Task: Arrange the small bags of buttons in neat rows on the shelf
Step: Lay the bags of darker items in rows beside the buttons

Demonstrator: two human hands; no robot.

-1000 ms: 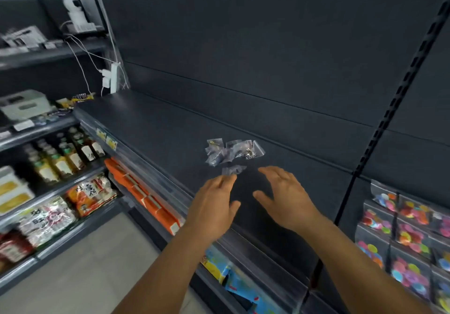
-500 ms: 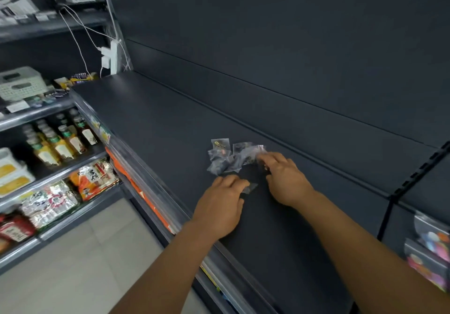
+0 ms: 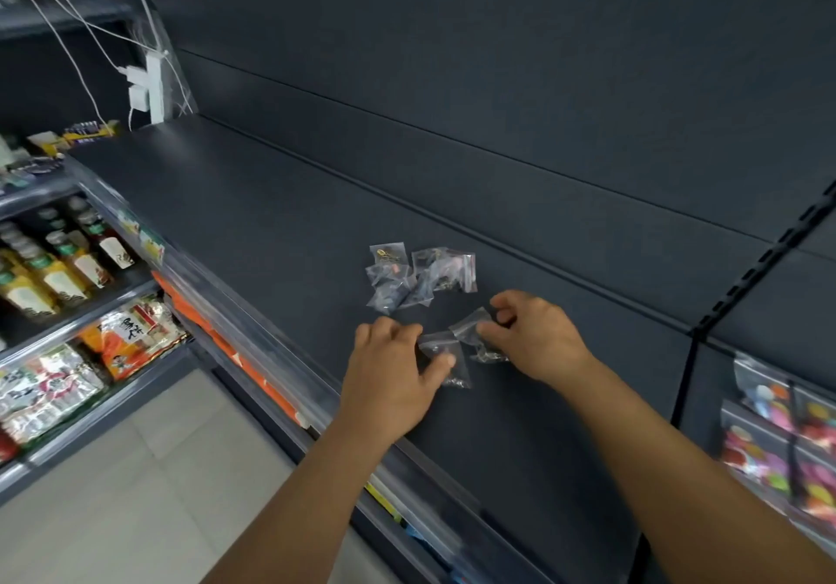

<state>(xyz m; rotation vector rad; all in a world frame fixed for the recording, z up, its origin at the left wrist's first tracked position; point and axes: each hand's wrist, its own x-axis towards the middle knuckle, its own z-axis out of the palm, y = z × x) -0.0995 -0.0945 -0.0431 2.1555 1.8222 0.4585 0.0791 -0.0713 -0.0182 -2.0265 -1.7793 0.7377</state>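
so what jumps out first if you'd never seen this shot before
Two bare hands meet mid-frame over a wide dark shelf: the left hand pins one small clear bag, and the right hand pinches another bag. Just behind them lies a loose heap of button bags, not yet in rows. Bright packets of coloured buttons hang at the far right, and bottled drinks fill the left shelves.

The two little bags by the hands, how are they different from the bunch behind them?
The two near bags lie singly, side by side, each under fingers of the left hand or right hand; the heap of bags overlaps untidily, untouched. The heap sits further back on the shelf. All are small clear bags with small dark bits inside.
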